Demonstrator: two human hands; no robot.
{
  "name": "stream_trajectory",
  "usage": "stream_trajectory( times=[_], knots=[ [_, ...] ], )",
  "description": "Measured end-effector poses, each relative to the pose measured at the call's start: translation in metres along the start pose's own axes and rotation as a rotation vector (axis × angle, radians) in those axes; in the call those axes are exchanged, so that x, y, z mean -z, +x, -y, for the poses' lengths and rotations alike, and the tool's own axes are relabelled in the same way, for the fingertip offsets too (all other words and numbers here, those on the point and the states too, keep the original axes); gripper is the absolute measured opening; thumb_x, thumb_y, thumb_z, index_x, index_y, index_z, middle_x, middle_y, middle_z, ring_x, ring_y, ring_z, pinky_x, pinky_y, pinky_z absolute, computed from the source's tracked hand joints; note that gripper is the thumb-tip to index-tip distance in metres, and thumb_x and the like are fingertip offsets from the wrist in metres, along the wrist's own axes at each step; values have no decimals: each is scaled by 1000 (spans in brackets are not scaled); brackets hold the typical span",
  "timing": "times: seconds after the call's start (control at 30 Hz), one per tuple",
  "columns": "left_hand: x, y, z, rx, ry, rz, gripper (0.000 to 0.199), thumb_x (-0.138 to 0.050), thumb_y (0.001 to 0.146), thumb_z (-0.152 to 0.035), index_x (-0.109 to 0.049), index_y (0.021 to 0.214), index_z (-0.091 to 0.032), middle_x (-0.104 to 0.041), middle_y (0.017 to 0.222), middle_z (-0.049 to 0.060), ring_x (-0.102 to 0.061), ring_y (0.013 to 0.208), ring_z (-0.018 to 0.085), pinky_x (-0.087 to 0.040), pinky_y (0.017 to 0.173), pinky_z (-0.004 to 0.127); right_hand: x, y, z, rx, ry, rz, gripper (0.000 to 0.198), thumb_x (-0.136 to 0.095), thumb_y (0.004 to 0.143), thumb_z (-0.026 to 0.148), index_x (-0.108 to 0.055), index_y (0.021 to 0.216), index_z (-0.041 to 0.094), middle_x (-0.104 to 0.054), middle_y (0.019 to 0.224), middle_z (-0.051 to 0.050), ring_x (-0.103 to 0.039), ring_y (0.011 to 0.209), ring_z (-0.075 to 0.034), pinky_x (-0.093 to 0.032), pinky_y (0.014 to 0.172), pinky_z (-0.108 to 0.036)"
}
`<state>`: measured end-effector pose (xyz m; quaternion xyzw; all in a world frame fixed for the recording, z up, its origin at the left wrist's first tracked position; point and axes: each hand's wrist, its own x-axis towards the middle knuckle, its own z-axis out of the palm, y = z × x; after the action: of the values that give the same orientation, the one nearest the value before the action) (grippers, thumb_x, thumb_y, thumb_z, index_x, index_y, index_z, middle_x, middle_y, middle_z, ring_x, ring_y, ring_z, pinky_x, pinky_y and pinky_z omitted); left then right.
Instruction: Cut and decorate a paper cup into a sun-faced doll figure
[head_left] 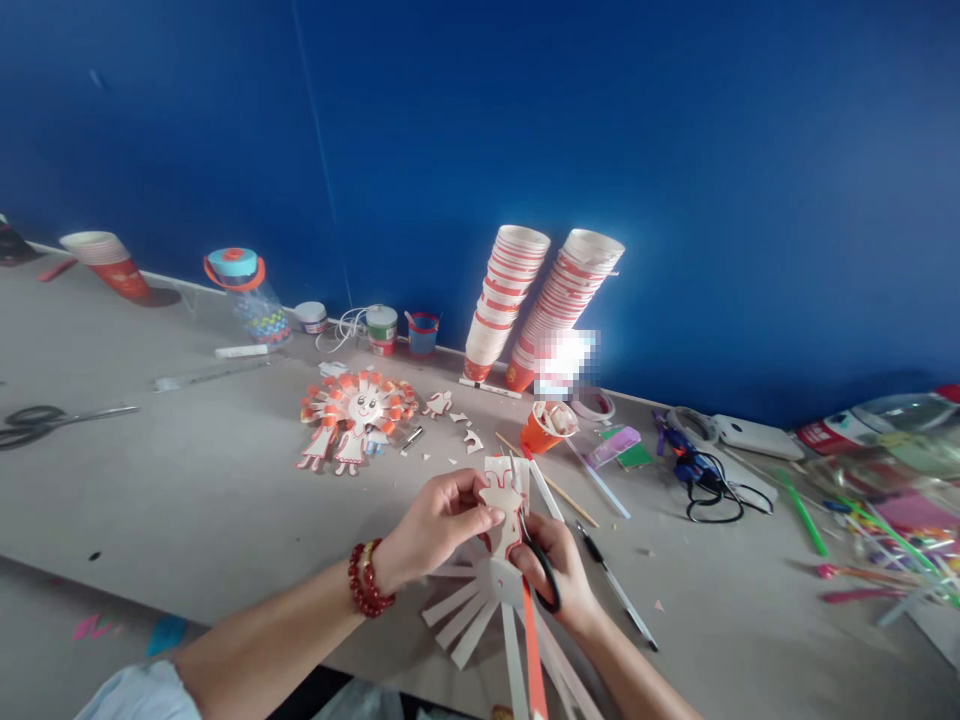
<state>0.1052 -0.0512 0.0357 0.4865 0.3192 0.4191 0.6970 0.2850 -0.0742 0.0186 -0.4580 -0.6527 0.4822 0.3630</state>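
Worktop [247,500] fills the middle and bottom of the frame. Two cup stacks, left [501,310] and right [559,310], lean at top centre, close to the blue wall [420,150]; presumably back there so my elbows have room. Strip fan [455,632] at bottom centre, under my hands, strips splayed toward me; looks like a slit cup, probably there just to be in reach. Finished-looking paper dolls [365,405] sit left of centre, well apart from the blades, likely so they don't get nicked.

Left hand [442,520], lower centre: closed, thumb on the near face of the cutout [502,512], fingers mostly hidden behind. Pinched from its left edge, I'd guess to hold the card flat and leave the right edge free. Cutout is upright at centre, just above the fan's hub, red outline facing me.

Right hand [559,570]: closed on the scissors [550,588], thumb side up, black loop showing below my fingers. Blades run up by the cutout's right edge; can't tell how far apart they are. Forearms come in from the bottom corners and converge, likely to steady both hands.

Orange cup [546,432] just above the work, paper bits in it, handy as a bin. Pen [618,588] right of my right hand. Scraps [472,440] upper left of the cutout.
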Motion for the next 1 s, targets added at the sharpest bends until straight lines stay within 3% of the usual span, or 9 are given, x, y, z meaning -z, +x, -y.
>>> stream_trajectory(
  times=[0.3,0.6,0.77,1.0],
  knots=[
    [0,1,-2,13,-31,16,17,-69,80,-27,-60,85,-13,-61,75,2,-58,66,11,-47,63,22,1,0,-1,-21,13,-14,9,-50,68,23,-44,61,20,-37,55,5,-33,52,-11,-28,49,-24],
    [-1,0,-3,22,-34,19,19,-71,79,-29,-60,84,-14,-60,75,1,-57,68,12,-46,64,22,1,-1,0,-24,-17,-27,7,-47,67,22,-46,61,19,-39,56,4,-33,52,-11,-28,49,-24],
    [2,0,-5,-58,-7,23,17,-65,86,-31,-61,90,-14,-60,83,2,-54,76,11,-43,71,22,2,-2,-1,-49,-29,-25,10,-54,67,23,-48,61,19,-39,57,5,-32,52,-10,-30,48,-22],
    [4,1,-3,-63,-35,-2,15,-65,86,-30,-63,89,-15,-60,77,0,-53,69,9,-41,64,19,-1,0,0,-63,48,44,13,-59,68,27,-52,62,18,-42,57,4,-35,53,-10,-32,48,-21]
  ],
)
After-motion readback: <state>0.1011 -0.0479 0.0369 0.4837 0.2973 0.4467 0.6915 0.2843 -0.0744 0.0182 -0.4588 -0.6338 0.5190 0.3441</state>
